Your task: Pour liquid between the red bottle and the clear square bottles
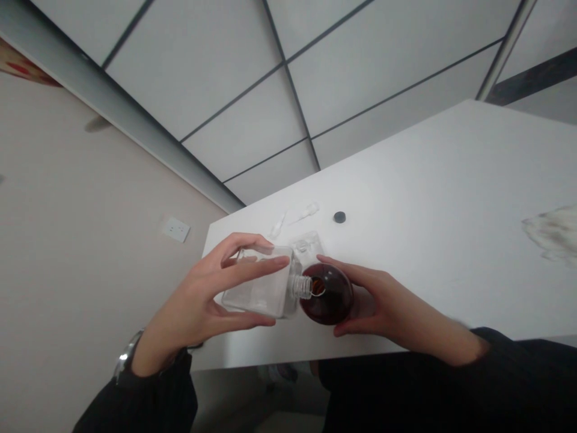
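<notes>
White tabletop (433, 240), clear bottle (265, 293) and brown bottle (337, 300) above.
Clear bottle tilted, threaded neck (303, 287) at the brown one's mouth, left grip (202, 294) curled round it; brown bottle glossy, right grip (385, 300) clasping it. Beyond: partly hidden clear packet (308, 245), two white pieces (310, 210), dark cap (339, 217).

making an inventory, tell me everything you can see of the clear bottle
The clear bottle looks like transparent plastic or glass, with a flat-sided body and a narrow, threaded, uncapped neck. It is tipped sideways over the white table, held in the left hand, its neck pointing at the mouth of the dark brown bottle; whether they touch, or anything flows, is unclear.
</notes>
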Demonstrator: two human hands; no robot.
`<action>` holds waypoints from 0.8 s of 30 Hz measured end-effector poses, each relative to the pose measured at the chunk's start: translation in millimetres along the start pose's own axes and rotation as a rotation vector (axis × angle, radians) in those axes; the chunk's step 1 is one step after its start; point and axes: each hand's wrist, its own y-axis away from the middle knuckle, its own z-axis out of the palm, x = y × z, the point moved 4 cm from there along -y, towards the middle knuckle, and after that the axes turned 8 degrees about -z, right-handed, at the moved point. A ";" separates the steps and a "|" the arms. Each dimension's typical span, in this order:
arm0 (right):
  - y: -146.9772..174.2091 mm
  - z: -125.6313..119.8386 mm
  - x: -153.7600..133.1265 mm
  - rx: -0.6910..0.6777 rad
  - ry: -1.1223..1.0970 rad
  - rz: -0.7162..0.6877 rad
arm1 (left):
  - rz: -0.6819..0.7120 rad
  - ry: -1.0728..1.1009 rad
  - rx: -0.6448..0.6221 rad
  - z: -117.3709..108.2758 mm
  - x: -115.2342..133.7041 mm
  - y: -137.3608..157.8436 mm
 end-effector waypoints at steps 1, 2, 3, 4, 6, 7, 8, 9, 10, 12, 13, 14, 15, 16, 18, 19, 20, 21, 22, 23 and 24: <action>-0.2 -0.2 -0.6 0.006 0.002 -0.004 | 0.006 -0.023 0.002 -1.2 1.4 -0.6; -0.3 0.1 -0.7 0.008 0.003 -0.009 | 0.012 -0.046 0.003 -2.2 2.8 -1.4; -0.2 0.5 -0.4 0.012 0.005 -0.016 | 0.021 -0.069 0.006 -3.2 4.3 -2.5; 0.0 1.0 0.1 0.016 0.006 -0.024 | 0.030 -0.091 0.009 -4.3 5.9 -3.7; 0.9 2.2 1.8 0.023 0.006 -0.040 | 0.045 -0.117 0.019 -6.9 8.8 -6.2; 1.3 2.5 2.6 0.027 0.006 -0.045 | 0.052 -0.121 0.022 -8.5 10.3 -7.4; 1.7 2.5 3.2 0.036 0.007 -0.050 | 0.056 -0.126 0.022 -10.0 11.7 -8.5; 2.0 2.4 3.5 0.035 0.009 -0.051 | 0.061 -0.133 0.019 -11.5 13.1 -9.4; 2.0 2.2 3.5 0.031 0.013 -0.050 | 0.066 -0.146 0.014 -13.0 14.7 -10.2; 1.3 0.9 2.4 0.020 0.026 -0.047 | 0.074 -0.186 0.001 -15.7 17.8 -11.4; 0.8 0.2 1.5 0.011 0.034 -0.045 | 0.075 -0.205 -0.006 -17.0 19.4 -12.0; 0.2 -0.7 0.5 0.004 0.040 -0.042 | 0.077 -0.223 -0.012 -18.2 20.9 -12.6; -0.3 -1.5 -0.5 -0.001 0.046 -0.040 | 0.078 -0.238 -0.018 -19.5 22.4 -13.3; -0.8 -2.3 -1.4 -0.001 0.051 -0.039 | 0.080 -0.254 -0.028 -20.5 23.8 -14.0; -1.4 -3.3 -3.0 -0.002 0.056 -0.042 | 0.091 -0.290 -0.043 -22.4 26.9 -15.7; -1.5 -3.5 -3.5 -0.001 0.056 -0.045 | 0.097 -0.309 -0.049 -23.3 28.6 -16.7; -1.6 -3.5 -4.1 -0.001 0.053 -0.047 | 0.108 -0.326 -0.056 -24.2 30.4 -17.9; -1.7 -3.4 -4.5 -0.002 0.047 -0.048 | 0.117 -0.340 -0.064 -25.1 32.3 -19.3; -1.8 -3.2 -4.8 -0.001 0.040 -0.049 | 0.124 -0.350 -0.072 -25.9 34.3 -20.9; -1.9 -3.1 -5.1 -0.001 0.032 -0.048 | 0.130 -0.359 -0.081 -26.9 36.4 -22.7; -2.0 -3.0 -5.2 0.000 0.024 -0.048 | 0.140 -0.368 -0.089 -27.8 38.8 -24.7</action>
